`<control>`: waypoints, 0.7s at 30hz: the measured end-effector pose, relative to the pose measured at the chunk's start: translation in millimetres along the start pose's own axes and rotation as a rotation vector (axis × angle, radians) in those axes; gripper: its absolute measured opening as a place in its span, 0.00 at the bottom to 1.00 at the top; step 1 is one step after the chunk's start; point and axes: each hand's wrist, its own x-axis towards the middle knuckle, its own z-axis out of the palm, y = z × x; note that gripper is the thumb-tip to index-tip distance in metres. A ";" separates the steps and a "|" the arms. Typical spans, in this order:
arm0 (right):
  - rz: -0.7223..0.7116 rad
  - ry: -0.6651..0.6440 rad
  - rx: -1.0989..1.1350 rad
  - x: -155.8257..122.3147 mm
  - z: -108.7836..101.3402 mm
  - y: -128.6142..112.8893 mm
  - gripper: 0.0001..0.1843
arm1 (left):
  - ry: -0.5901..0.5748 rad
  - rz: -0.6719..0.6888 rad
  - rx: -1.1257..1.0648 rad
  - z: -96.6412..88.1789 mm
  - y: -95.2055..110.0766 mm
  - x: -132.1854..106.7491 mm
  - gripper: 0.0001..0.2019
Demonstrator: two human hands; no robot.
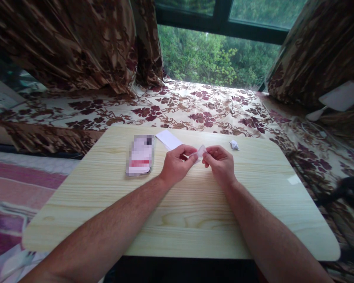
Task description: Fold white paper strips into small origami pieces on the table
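Both hands meet over the middle of a pale wooden table (pixel 194 212). My left hand (pixel 177 163) and my right hand (pixel 220 162) pinch the two sides of a small folded white paper piece (pixel 201 151) held just above the tabletop. Fingers of both hands are curled closed on it. Just behind my left hand lies a flat white sheet of paper (pixel 168 139). A small folded white paper shape (pixel 234 145) rests on the table to the right of my right hand.
A phone (pixel 140 155) lies flat on the table left of my left hand. Beyond the table runs a floral-covered ledge (pixel 194 106) under a window, with patterned curtains at both sides. A white lamp-like object (pixel 339 98) sits at the right.
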 end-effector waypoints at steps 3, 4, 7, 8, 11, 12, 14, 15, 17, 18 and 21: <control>0.007 0.035 0.034 -0.1 0.9 -1.3 0.09 | -0.035 -0.031 -0.043 -1.8 3.2 -1.3 0.10; 0.007 0.041 0.044 -0.2 0.9 -1.5 0.09 | -0.038 -0.040 -0.055 -2.2 3.3 -1.4 0.10; 0.015 0.046 0.055 -0.4 -0.1 -0.8 0.07 | -0.024 -0.056 -0.056 -2.1 2.1 -0.6 0.09; 0.020 0.045 0.053 -0.4 -0.6 -0.4 0.07 | -0.014 -0.059 -0.050 -1.7 1.7 -0.2 0.09; 0.020 0.045 0.056 -0.3 -2.0 1.0 0.06 | 0.002 -0.051 -0.016 -0.4 1.4 0.9 0.10; 0.013 0.044 0.062 -0.2 -2.3 1.3 0.06 | -0.002 -0.044 0.001 -0.1 1.5 1.1 0.11; 0.002 0.036 0.079 -0.1 -2.7 1.6 0.06 | -0.023 -0.033 0.027 0.3 1.6 1.1 0.10; -0.002 0.029 0.088 -0.1 -2.7 1.6 0.05 | -0.031 -0.029 0.040 0.4 1.5 1.0 0.10; -0.013 0.011 0.104 -0.2 -2.5 1.5 0.04 | -0.029 -0.027 0.063 0.4 0.7 0.7 0.10; -0.019 0.003 0.105 -0.4 -2.2 1.3 0.04 | -0.025 -0.030 0.073 0.5 0.2 0.6 0.10; -0.022 -0.017 0.086 -1.3 -1.6 0.5 0.05 | 0.011 -0.033 0.079 1.0 -1.3 0.5 0.08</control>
